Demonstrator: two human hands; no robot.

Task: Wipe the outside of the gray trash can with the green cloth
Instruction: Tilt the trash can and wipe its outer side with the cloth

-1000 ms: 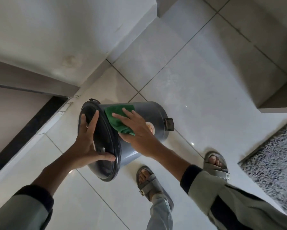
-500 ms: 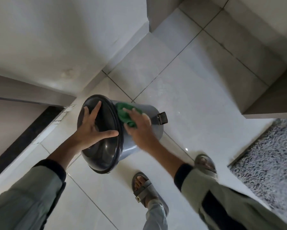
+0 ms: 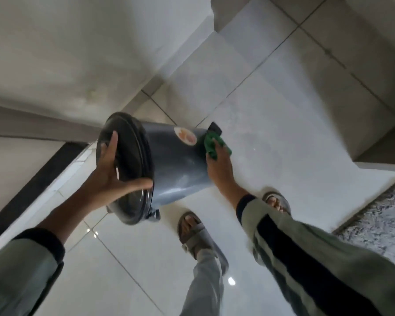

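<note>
The gray trash can (image 3: 176, 165) is tilted on the tiled floor, its dark lid (image 3: 125, 156) facing me and a round sticker on its side. My left hand (image 3: 113, 176) lies spread on the lid, thumb hooked at the rim, steadying the can. My right hand (image 3: 219, 165) presses the crumpled green cloth (image 3: 211, 142) against the can's lower side near the base, just below the black foot pedal (image 3: 215, 128). Part of the cloth is hidden under my fingers.
A wall and a step with a dark strip (image 3: 32, 179) run close on the left. My sandalled feet (image 3: 192, 231) stand just below the can. A gray shaggy rug (image 3: 379, 226) lies at the right. Glossy floor tiles (image 3: 271, 137) stretch behind the can.
My right hand has slid the green cloth from near the lid rim down the can's side to its base, uncovering the sticker. The left hand stays on the lid.
</note>
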